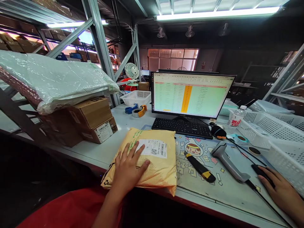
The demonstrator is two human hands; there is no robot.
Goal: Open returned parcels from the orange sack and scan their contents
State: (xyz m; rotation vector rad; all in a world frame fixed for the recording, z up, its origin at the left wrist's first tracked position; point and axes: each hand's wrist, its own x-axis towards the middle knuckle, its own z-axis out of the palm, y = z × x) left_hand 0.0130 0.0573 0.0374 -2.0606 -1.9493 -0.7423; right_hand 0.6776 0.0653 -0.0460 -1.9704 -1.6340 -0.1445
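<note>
Left hand [129, 169] lay flat on a yellow mailer [160, 166], fingers spread wide and gripping nothing, just below its white label [152, 148]. The mailer sat on the white desk [99, 155], in front of the keyboard [181, 127]. Right hand [281, 193] cupped a black mouse [262, 175] in a narrow, light hold. Between the hands, a printed desk mat [228, 190] held a yellow utility knife [200, 167] and a gray barcode scanner [229, 161]. Beyond stood a monitor [190, 95] showing a spreadsheet, a water bottle [235, 117] beside white plastic baskets [285, 155], cardboard boxes [95, 122] on the left, and a tape dispenser [139, 110] behind them.
</note>
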